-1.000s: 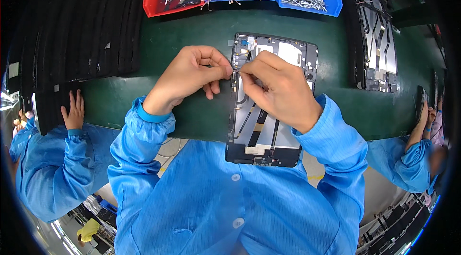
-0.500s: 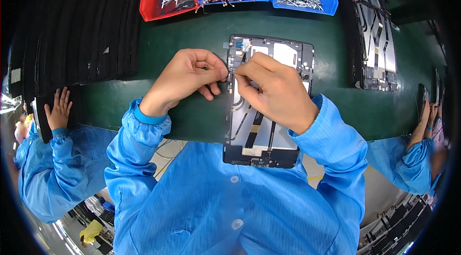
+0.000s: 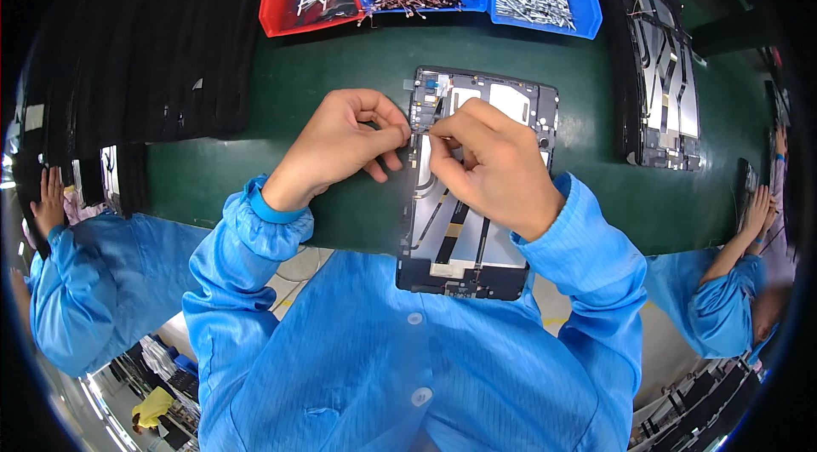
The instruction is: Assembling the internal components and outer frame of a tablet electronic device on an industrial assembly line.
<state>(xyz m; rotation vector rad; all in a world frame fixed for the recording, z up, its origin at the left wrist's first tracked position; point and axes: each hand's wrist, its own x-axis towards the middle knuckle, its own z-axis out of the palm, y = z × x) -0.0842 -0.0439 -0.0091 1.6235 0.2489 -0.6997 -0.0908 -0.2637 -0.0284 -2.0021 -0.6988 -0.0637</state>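
An opened tablet (image 3: 504,246), its inner parts and flat cables exposed, lies upright before me with its lower end past the table's front edge. My left hand (image 3: 345,144) is at the tablet's upper left edge, thumb and forefinger pinched together. Over the upper middle of the tablet, my right hand (image 3: 498,164) is closed in a pinch, its fingertips close to the left ones. Whatever sits between either hand's fingertips is too small to make out. The right hand covers part of the tablet's inside.
Along the back stand a red bin (image 3: 274,8) of white strips, a blue bin (image 3: 482,2) of thin pinkish wired parts and another blue bin (image 3: 589,5) of silvery strips. Opened tablets (image 3: 668,77) are stacked right; black upright panels (image 3: 162,52) fill the left. Co-workers' hands (image 3: 49,201) show at both sides.
Both my hands stay pinched and shift very slightly right and down in the picture. The left co-worker's hand has moved further left, off the dark item it was touching.
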